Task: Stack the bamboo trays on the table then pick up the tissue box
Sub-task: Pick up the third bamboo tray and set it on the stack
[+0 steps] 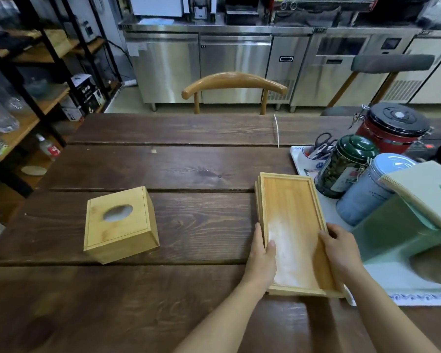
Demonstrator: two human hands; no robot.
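Note:
A stack of rectangular bamboo trays lies on the dark wooden table, right of centre, edges nearly aligned. My left hand grips the stack's left rim, thumb inside the top tray. My right hand holds the right rim, fingers curled over the edge. A square bamboo tissue box with an oval opening on top stands to the left, apart from both hands.
To the right sit a green tin, a blue-grey tin, a red canister with a black lid, scissors on a white cloth and paper sheets. A wooden chair stands beyond the table; shelving is left.

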